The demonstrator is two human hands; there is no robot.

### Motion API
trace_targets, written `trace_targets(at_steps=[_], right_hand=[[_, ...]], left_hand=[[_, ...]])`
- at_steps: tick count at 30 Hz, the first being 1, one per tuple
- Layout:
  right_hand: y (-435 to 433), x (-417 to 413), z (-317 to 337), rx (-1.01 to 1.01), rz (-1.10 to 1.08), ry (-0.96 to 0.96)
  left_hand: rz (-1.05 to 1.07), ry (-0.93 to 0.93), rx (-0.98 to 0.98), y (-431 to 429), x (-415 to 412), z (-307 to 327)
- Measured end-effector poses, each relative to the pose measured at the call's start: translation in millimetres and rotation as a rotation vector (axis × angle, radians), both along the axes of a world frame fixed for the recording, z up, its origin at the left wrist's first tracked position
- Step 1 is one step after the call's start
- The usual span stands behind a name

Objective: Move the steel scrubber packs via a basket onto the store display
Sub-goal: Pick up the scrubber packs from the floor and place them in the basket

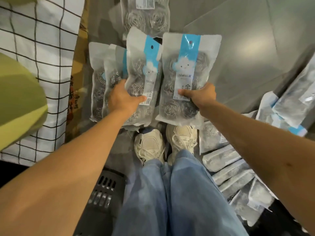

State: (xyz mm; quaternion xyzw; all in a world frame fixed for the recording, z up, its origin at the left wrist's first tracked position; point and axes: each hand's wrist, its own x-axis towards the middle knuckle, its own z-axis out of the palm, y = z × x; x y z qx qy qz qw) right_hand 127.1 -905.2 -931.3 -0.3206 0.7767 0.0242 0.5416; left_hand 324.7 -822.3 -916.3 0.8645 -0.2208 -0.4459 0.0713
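One steel scrubber pack (185, 74) hangs above the shoes (163, 143), clamped in the right hand (201, 96), thumb across its label. Just left of it, the left hand (122, 99) grips a fan of packs (109, 74), also above the shoes. Ahead of the shoes another pack (146, 16) lies on the grey floor (238, 65). Right of the shoes lies a heap of packs (233, 169). Behind and left of the shoes sits a dark slotted basket (105, 189); farther left hangs a checked white cloth (34, 40).
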Motion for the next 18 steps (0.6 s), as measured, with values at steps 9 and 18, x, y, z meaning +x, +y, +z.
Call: trace_targets(at_steps=[9,18], right_hand=[[-14.3,-20.7,132.4,-0.083,0.194,0.084],[-30.2,-25.6,335.1,-0.221,0.158,-0.036]], left_hand=[[0.142,0.127,0.017,5.9,5.5,122.1],[0.32,0.406,-0.236,-20.6,16.0,316.0]])
